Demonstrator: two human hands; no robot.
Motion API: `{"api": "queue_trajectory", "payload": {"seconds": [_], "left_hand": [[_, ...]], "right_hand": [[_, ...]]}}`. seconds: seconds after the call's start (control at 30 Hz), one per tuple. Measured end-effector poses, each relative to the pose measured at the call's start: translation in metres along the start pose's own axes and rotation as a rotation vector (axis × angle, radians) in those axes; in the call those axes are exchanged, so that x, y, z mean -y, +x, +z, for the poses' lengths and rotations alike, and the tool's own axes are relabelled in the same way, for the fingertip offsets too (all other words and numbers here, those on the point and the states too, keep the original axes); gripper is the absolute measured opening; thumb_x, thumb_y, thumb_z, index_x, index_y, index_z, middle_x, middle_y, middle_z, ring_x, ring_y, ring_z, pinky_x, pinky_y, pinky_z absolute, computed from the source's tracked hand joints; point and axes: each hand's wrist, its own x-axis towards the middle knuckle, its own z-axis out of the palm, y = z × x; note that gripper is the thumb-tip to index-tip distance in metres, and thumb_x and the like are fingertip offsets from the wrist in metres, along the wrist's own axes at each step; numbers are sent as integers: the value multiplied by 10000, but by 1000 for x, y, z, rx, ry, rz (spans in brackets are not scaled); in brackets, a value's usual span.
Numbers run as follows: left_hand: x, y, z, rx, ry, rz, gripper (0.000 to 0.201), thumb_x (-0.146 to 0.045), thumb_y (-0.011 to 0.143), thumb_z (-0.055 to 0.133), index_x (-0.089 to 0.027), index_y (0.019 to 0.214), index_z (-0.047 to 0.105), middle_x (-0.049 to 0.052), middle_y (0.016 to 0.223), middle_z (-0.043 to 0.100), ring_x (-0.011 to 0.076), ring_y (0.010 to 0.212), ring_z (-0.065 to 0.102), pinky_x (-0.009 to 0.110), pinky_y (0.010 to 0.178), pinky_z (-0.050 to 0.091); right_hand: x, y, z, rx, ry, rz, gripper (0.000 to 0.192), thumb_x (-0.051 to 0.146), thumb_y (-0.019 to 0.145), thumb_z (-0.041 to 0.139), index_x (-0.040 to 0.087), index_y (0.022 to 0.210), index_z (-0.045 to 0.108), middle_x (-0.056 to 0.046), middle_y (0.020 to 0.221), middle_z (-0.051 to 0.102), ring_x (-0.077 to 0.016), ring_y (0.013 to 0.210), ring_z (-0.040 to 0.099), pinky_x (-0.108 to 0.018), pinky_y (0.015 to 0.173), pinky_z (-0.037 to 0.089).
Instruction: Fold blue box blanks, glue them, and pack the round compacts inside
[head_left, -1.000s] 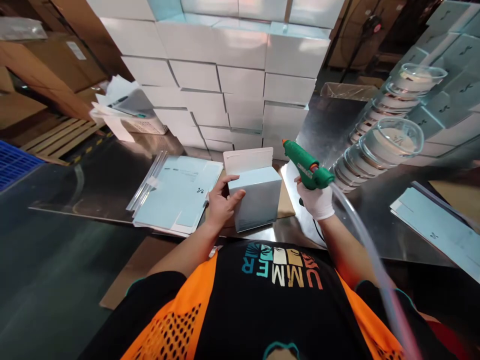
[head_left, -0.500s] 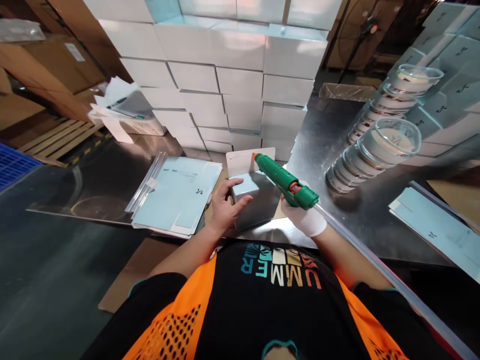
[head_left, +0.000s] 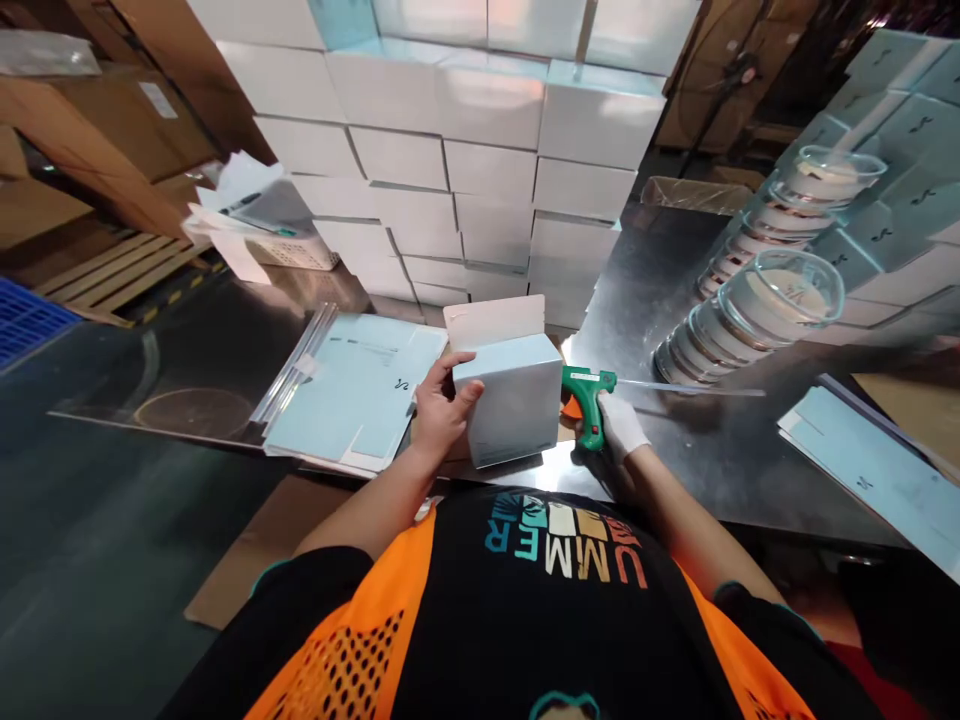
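While the glue gun (head_left: 588, 398) was up over the box flap half a sec ago, it's now down low on the steel table (head_left: 660, 270), just right of the pale blue box (head_left: 510, 400), gloved R hand (head_left: 618, 425) wrapped shut on its grip. L hand (head_left: 441, 410) clasps the box's left side, fingers curled round it, flap standing open. I'd judge the glue pass is done. Flat blanks (head_left: 352, 385) lie left.

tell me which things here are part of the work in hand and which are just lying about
In hand:
- pale blue box, lid flap up, held by the left hand
- green glue gun, gripped by the gloved right hand

Lying about:
- flat blue sheets
- wall of stacked boxes
- stacked clear dishes
- white basket
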Motion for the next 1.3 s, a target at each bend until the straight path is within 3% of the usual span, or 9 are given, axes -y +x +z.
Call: {"api": "queue_trajectory", "payload": {"seconds": [0.13,0.3,0.57,0.77,0.87,0.97,1.07,1.13,1.3], "left_hand": [[2,-1,1,30,-47,-27,713,-831,811,847,-223,1178,777,94,1097,810,288,1032,772,405,933,625],[9,-2,7,125,-78,18,724,-859,792,840,-225,1138,784,97,1096,802,289,1048,774,416,948,620],[21,2,9,105,-148,189,688,-807,800,885,-295,1190,639,102,1273,764,306,1256,765,522,1126,592],[14,16,-7,418,-104,446,262,-532,1003,816,-307,1133,848,90,1183,860,344,1450,692,627,1224,548],[7,19,-12,469,-109,526,203,-366,1044,788,-309,1224,862,94,1228,876,325,1436,711,613,1196,585],[6,14,-10,482,-105,569,313,-311,1046,787,-321,1358,817,103,1285,869,311,1445,714,581,1191,600],[18,12,-12,416,-108,512,654,-497,1011,821,-345,1617,629,152,1506,773,328,1537,649,573,1263,546],[28,16,-25,283,-67,393,921,-684,958,805,-317,1731,465,210,1685,619,362,1598,585,587,1307,496],[52,44,-112,3,508,-30,935,-743,938,742,-193,1656,504,246,1673,586,434,1583,562,630,1310,461]], "right_hand": [[13,0,-9,-133,-160,-172,393,628,853,790,265,844,641,-94,829,750,-337,1033,784,-412,883,635],[51,-2,29,164,-65,-458,639,658,929,666,232,1402,617,-151,1487,731,-313,1417,664,-482,1192,554],[41,12,31,318,-164,-683,850,830,701,921,247,1275,693,-201,1637,627,-380,1584,552,-551,1324,436],[31,4,19,443,-182,-922,298,532,1046,750,299,1227,790,-151,1677,628,-329,1559,611,-624,1306,460],[27,2,18,449,-175,-937,258,482,1063,730,315,1242,813,-145,1589,701,-332,1491,666,-615,1263,518],[15,0,21,389,-166,-814,473,573,961,825,293,1339,772,-169,1571,698,-363,1472,673,-592,1246,546],[5,-5,31,346,-175,-624,760,620,753,954,237,1366,722,-194,1342,791,-397,1252,772,-561,1099,649],[14,-7,38,310,-171,-533,732,593,755,934,218,1338,699,-164,1226,820,-378,1128,802,-546,1012,684],[132,28,61,144,-14,-527,649,622,833,879,222,1291,652,-123,1242,816,-320,1102,804,-481,975,689]]}}
